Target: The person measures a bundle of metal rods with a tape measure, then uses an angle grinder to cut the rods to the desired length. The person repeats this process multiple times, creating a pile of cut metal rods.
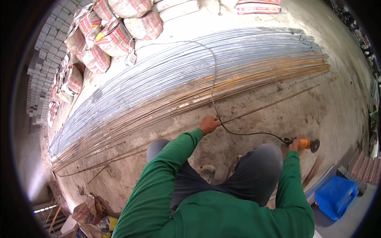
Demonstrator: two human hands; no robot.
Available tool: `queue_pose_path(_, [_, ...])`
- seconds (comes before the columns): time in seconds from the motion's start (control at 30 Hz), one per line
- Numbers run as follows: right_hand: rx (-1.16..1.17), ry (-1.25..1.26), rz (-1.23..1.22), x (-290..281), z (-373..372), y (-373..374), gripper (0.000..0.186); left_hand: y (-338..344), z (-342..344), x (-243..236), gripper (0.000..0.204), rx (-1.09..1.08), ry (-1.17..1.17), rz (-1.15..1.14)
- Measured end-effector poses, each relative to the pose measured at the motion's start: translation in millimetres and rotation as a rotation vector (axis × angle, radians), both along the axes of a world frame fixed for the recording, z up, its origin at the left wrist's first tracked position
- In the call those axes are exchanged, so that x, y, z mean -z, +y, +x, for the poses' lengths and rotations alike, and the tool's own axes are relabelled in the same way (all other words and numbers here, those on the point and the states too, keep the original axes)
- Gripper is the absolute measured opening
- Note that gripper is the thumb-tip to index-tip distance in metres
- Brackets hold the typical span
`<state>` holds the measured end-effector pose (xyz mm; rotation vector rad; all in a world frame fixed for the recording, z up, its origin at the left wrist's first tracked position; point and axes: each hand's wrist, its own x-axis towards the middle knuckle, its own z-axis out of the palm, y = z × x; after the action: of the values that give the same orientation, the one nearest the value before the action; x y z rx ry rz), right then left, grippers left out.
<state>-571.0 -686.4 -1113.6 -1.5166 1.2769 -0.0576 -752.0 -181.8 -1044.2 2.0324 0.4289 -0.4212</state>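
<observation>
My left hand (209,125) is closed around a long steel rebar rod (270,104) that stretches away to the right over the concrete floor. A dark power cable (214,79) crosses right at its fingertips. Out to the right, my right hand (295,144) grips an orange angle grinder (304,143) by its dark rear end. The grinder's round disc (314,146) faces away from me, near the floor. From the tool the cable curves left past my left hand, then up over the rods to a white socket block (131,59).
Beyond my hands lies a wide bundle of grey rods (158,71) beside rusty ones (238,81). Stacked sacks (115,39) stand at the far left, before grey blocks (43,63). A blue case (335,196) and short rods (312,171) lie at the lower right.
</observation>
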Motion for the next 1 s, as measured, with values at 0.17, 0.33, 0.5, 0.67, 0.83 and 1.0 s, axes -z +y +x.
queue_pose_path(0.17, [0.193, -0.549, 0.343, -57.6, 34.2, 14.8, 0.026, 17.2, -12.3, 49.4, 0.016, 0.379, -0.691, 0.421])
queue_pose_path(0.33, [-0.219, -1.021, 0.177, -209.3, 91.6, 20.4, 0.02, -1.3, 5.6, 9.6, 0.013, 0.086, 0.022, -0.125])
queue_pose_path(0.5, [-0.701, -1.128, -0.018, -386.4, 169.3, 87.8, 0.022, -23.3, -0.4, -69.0, 0.023, -0.101, 0.213, -0.241])
queue_pose_path(0.67, [-1.107, -1.015, -0.2, -413.1, 218.3, 204.8, 0.026, -24.7, -17.5, -67.2, 0.028, -0.014, 0.058, -0.109])
queue_pose_path(0.83, [-1.386, -0.764, -0.348, -295.6, 198.1, 285.1, 0.028, -40.8, -26.7, -76.8, 0.027, -0.005, -0.078, -0.072])
queue_pose_path(1.0, [-1.252, -0.528, -0.243, -165.6, 109.1, 328.7, 0.03, -51.4, -41.6, -79.6, 0.028, -0.038, -0.144, -0.075])
